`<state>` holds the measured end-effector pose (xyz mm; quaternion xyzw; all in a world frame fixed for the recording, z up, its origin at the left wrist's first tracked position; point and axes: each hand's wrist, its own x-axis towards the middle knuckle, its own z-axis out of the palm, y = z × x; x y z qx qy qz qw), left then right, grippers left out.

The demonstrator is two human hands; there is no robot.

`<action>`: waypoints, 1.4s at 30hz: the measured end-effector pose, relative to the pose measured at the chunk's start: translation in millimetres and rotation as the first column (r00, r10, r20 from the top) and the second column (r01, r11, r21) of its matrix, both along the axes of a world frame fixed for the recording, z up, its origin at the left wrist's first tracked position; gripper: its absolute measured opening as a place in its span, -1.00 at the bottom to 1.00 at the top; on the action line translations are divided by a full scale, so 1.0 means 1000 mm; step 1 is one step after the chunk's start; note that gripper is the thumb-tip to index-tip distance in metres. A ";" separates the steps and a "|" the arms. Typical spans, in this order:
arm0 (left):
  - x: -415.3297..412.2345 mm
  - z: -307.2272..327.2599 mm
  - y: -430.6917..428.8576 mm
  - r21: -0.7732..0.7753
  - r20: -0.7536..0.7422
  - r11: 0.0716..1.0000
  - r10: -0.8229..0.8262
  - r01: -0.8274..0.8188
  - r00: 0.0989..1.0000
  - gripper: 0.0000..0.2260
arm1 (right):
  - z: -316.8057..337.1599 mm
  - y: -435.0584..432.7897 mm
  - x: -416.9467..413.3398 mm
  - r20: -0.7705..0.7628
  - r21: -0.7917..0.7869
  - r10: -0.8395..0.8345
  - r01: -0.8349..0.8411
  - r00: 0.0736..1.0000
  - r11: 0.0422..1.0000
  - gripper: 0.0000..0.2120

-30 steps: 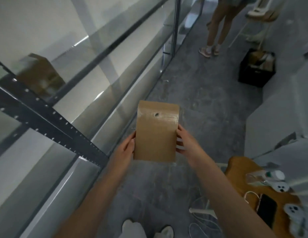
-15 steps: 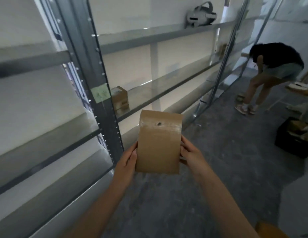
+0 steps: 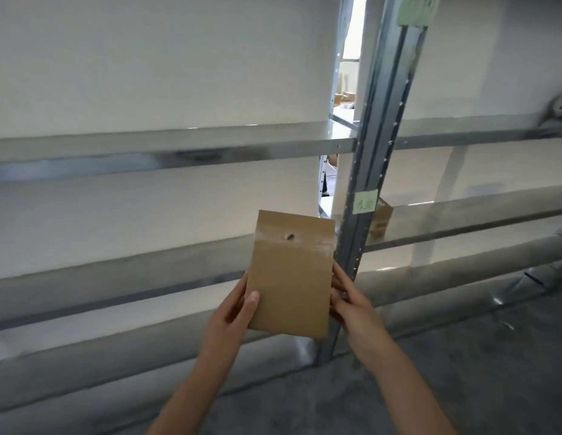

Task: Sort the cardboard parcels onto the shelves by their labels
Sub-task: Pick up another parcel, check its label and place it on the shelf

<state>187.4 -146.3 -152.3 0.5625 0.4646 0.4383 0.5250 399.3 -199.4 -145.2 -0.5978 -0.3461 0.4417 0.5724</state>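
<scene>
A flat brown cardboard parcel (image 3: 290, 274) with clear tape and a small hole near its top is held upright in front of the metal shelves (image 3: 179, 146). My left hand (image 3: 234, 312) grips its lower left edge, thumb on the face. My right hand (image 3: 352, 304) holds its right edge with fingers behind it. No label shows on the face turned to me. A green paper label (image 3: 365, 201) is stuck on the grey upright post (image 3: 372, 171); another green label (image 3: 416, 9) sits higher up. A second cardboard parcel (image 3: 380, 219) stands on the middle shelf behind the post.
Three grey shelf boards run across the view against a white wall. A white and grey object (image 3: 555, 117) lies blurred on the upper right shelf. A gap beside the post shows another room with boxes (image 3: 344, 97). Grey concrete floor (image 3: 461, 372) lies below right.
My view has swung left and up, from the floor and aisle to face the shelves straight on. The person and the crate have left the view. Both hands still hold the parcel the same way.
</scene>
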 end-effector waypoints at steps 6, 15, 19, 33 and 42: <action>-0.054 0.009 -0.020 0.059 0.069 0.994 0.088 -0.093 0.994 -0.59 | 0.024 0.004 -0.053 -0.076 0.006 0.217 -0.217 0.973 0.976 -0.67; -0.092 0.021 -0.038 0.081 0.103 0.984 0.151 -0.160 0.983 -0.70 | 0.046 0.009 -0.086 0.068 0.027 0.264 -0.266 0.962 0.964 -0.33; -0.101 0.027 -0.042 0.124 0.051 0.973 0.187 -0.192 0.981 -0.69 | 0.057 0.015 -0.094 0.038 0.044 0.319 -0.320 0.947 0.946 -0.52; -0.120 0.035 -0.037 0.112 0.160 0.967 0.211 -0.230 0.964 -0.43 | 0.064 0.029 -0.113 -0.047 0.041 0.378 -0.377 0.924 0.925 -0.66; -0.127 0.038 -0.027 -0.010 0.130 0.983 0.185 -0.185 0.974 -0.28 | 0.065 0.032 -0.122 -0.084 0.065 0.378 -0.374 0.922 0.925 -0.68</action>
